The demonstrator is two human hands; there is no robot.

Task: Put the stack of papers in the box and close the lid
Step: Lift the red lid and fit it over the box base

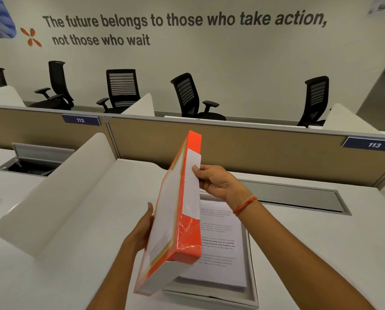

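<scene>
We see both hands, left (142, 229) and right (218, 182), gripping the tilted orange lid (178, 211), which hides the left part of the papers (223, 253) lying in the box (253, 285).

Open office, desk chairs (122, 90), numbered partitions (231, 144)

five black office chairs (122, 90) are standing along the far wall in the upper half of the frame, under grey lettering (182, 20) and an orange flower mark (30, 36) at upper left. a tan partition (243, 144) is running across the middle, carrying blue tags 112 (80, 120) and 113 (374, 145). a white curved divider (59, 189) is standing at left on the white desk (321, 242), with an open cable tray (30, 164) at far left.
</scene>
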